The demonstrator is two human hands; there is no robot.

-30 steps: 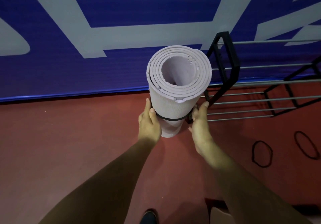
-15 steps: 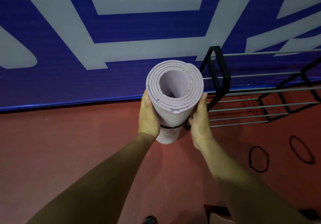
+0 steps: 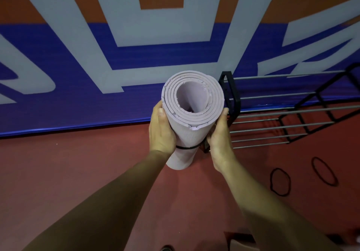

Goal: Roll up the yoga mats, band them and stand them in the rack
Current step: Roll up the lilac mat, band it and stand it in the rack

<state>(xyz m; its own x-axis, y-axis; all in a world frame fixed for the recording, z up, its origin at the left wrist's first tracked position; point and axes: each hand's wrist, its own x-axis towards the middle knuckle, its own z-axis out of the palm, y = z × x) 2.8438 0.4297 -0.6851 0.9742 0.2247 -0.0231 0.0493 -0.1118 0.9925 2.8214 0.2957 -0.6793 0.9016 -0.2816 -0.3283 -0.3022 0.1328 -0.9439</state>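
Rolled lilac mat [image 3: 187, 133] — upright; black band [image 3: 186, 147] around it.

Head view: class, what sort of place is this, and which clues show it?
Probably a gym or sports hall: a rolled, banded mat, a metal rack, a red floor and a wall banner with huge letters.

One rolled mat [image 3: 187, 133] is counted, one black band [image 3: 188, 147] around it. Two loose bands are recorded on the floor: near band [image 3: 271, 180], far band [image 3: 319, 157]. One rack [image 3: 232, 94] is noted. Two hands are logged: left hand [image 3: 161, 131], right hand [image 3: 219, 135].
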